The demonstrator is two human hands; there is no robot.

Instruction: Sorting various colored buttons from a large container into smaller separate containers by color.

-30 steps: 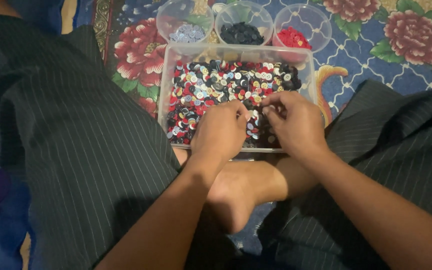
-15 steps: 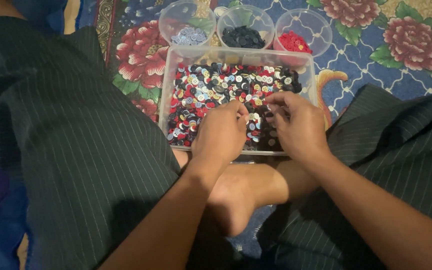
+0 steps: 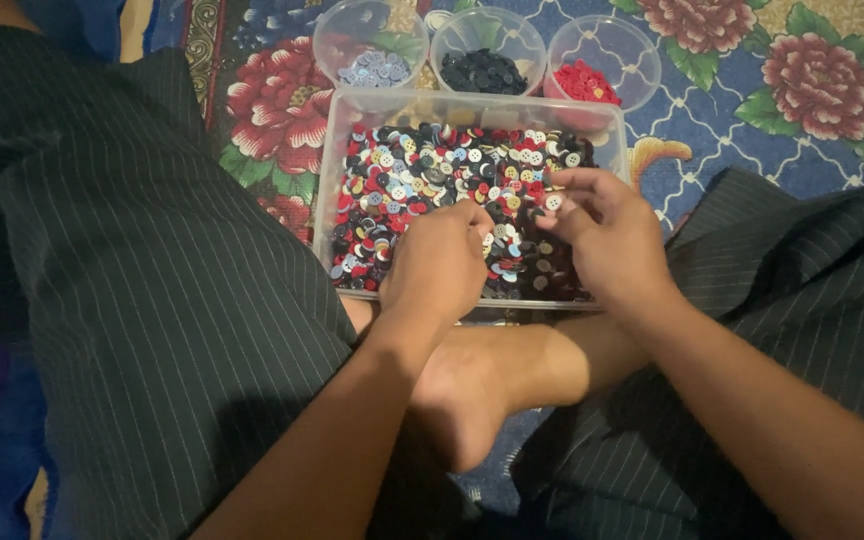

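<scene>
A clear rectangular plastic box [image 3: 330,150] sits on the floor between my knees, filled with mixed buttons [image 3: 422,180] in red, black, white and grey-blue. My left hand [image 3: 439,262] rests curled over the near middle of the button pile, fingertips down in the buttons. My right hand [image 3: 604,235] hovers over the right half of the box, thumb and forefinger pinching a small white button [image 3: 553,202]. What the left hand holds, if anything, is hidden under its fingers.
Three round clear tubs stand behind the box: one with grey-blue buttons [image 3: 372,70], one with black buttons [image 3: 484,72], one with red buttons [image 3: 584,82]. A floral blue mat [image 3: 802,90] covers the floor. My pinstriped trouser legs flank the box; a bare foot [image 3: 472,400] lies in front of it.
My right hand has lifted slightly off the pile with a white button pinched in its fingertips. The left hand stays on the buttons.
</scene>
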